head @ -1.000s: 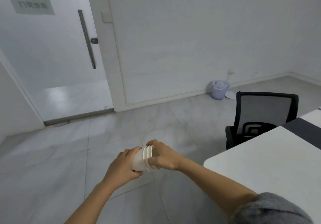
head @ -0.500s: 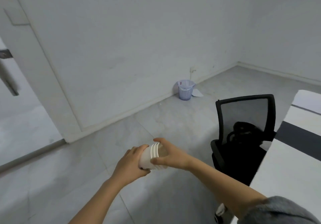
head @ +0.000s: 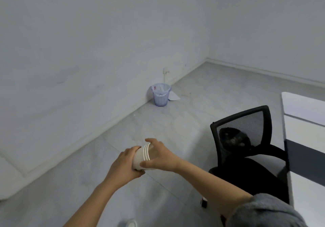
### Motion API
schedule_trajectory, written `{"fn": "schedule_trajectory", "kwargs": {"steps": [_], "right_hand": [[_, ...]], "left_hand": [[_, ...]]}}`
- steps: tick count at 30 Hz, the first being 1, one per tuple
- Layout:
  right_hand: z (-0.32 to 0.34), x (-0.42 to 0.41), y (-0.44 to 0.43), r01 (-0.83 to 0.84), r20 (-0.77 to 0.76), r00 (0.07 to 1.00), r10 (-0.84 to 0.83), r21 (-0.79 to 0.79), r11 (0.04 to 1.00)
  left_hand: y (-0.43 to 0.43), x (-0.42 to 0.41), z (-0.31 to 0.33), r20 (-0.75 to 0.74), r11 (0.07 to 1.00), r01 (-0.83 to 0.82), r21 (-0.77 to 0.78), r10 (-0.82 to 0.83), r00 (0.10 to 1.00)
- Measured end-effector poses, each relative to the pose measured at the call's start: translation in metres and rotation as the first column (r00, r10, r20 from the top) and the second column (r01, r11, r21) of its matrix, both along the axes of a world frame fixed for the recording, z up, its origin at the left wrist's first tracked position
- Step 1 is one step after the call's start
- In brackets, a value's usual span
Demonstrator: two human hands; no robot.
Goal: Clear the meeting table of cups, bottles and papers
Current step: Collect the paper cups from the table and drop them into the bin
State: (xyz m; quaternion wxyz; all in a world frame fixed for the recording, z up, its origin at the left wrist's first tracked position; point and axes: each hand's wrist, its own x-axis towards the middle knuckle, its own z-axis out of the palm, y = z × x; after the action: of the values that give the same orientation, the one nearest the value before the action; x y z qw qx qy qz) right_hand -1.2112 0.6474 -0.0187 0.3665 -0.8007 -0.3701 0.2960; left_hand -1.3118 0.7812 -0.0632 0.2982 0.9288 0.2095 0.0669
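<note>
A stack of white paper cups (head: pixel 141 157) lies on its side in front of me, held between both hands above the floor. My left hand (head: pixel 123 165) grips the stack's base end. My right hand (head: pixel 161 154) curls round the rims at the open end. A small lilac mesh waste bin (head: pixel 161 94) stands on the floor against the far wall, with some rubbish inside. A white sheet of paper (head: pixel 174 96) lies on the floor just right of the bin.
A black mesh office chair (head: pixel 244 138) stands to my right, pushed up to the white meeting table (head: pixel 302 114) at the right edge, which has a dark stripe across it. Grey floor tiles stretch between me and the bin. A wall socket sits above the bin.
The view has swung right: the door has left the frame and the bin now lies nearer the centre. Both hands keep their hold on the cup stack.
</note>
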Motion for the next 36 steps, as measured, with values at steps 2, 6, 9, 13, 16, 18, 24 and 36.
{"fn": "schedule_trajectory", "kwargs": {"steps": [2, 6, 9, 13, 16, 18, 24, 36], "right_hand": [[-0.006, 0.036, 0.027, 0.047, 0.017, 0.999, -0.047, -0.012, 0.999], [-0.003, 0.119, 0.085, 0.148, 0.046, 0.988, -0.146, -0.03, 0.989], [0.006, 0.171, 0.112, 0.222, 0.051, 0.974, -0.219, -0.063, 0.973], [0.007, 0.237, 0.116, 0.369, 0.013, 0.929, -0.37, -0.115, 0.922], [-0.002, 0.28, 0.1, 0.463, -0.023, 0.882, -0.471, -0.155, 0.873], [-0.008, 0.311, 0.086, 0.507, -0.043, 0.853, -0.521, -0.17, 0.845], [-0.027, 0.436, 0.046, 0.614, 0.006, 0.784, -0.621, -0.162, 0.773], [-0.091, 0.642, -0.089, 0.821, 0.042, 0.41, -0.911, -0.453, 0.348]], "left_hand": [[0.031, 0.043, -0.008, 0.0, 0.999, 0.049, -0.011, -0.049, 0.999], [0.096, 0.137, -0.007, 0.01, 0.986, 0.166, -0.029, -0.166, 0.986], [0.13, 0.204, -0.002, 0.006, 0.971, 0.239, -0.028, -0.239, 0.971], [0.146, 0.299, -0.006, -0.03, 0.918, 0.395, -0.04, -0.396, 0.918], [0.135, 0.358, -0.018, -0.06, 0.866, 0.494, -0.081, -0.499, 0.865], [0.124, 0.398, -0.026, -0.069, 0.829, 0.55, -0.102, -0.558, 0.827], [0.086, 0.54, -0.039, -0.111, 0.754, 0.648, -0.105, -0.657, 0.746], [0.001, 0.78, -0.073, -0.395, 0.661, 0.744, -0.095, -0.711, 0.582]]}}
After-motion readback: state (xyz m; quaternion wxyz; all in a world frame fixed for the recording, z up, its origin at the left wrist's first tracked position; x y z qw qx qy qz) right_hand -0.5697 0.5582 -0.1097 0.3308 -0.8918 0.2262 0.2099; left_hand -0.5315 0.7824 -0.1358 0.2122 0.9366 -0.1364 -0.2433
